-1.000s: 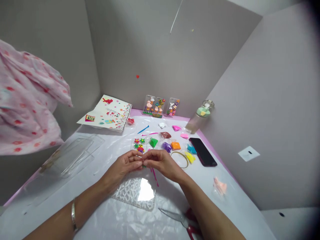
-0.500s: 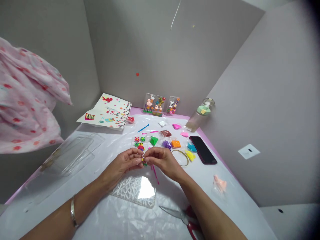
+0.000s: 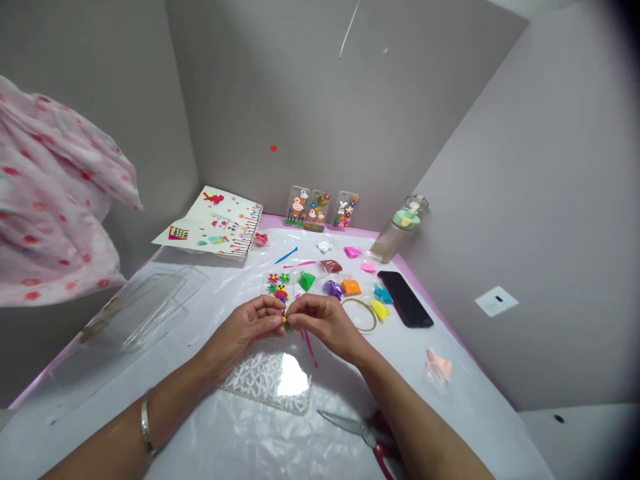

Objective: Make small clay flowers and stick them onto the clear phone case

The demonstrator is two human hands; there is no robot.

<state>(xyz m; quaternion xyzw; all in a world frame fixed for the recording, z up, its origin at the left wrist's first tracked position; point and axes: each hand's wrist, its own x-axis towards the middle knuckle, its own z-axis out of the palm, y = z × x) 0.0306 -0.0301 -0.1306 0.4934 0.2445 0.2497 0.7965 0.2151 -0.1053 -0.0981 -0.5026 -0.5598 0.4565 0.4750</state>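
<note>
Since the earliest frame, the fingertips of the left hand (image 3: 253, 323) and right hand (image 3: 325, 321) have shifted slightly, exposing a small yellow piece (image 3: 285, 319) between them. The plastic-covered table (image 3: 235, 437) supports all work items. A clear patterned panel (image 3: 265, 383) lies flat, nearest the person, below the left hand. Both hands have thumb and fingers drawn into a pinch, tips nearly meeting; whether the piece is gripped or only touched cannot be determined. A black phone (image 3: 406, 299) lies to the right. The clear decorated case (image 3: 291, 289) lies just beyond the fingertips, carrying a colored figure (image 3: 281, 292) and flowers (image 3: 273, 278).
</note>
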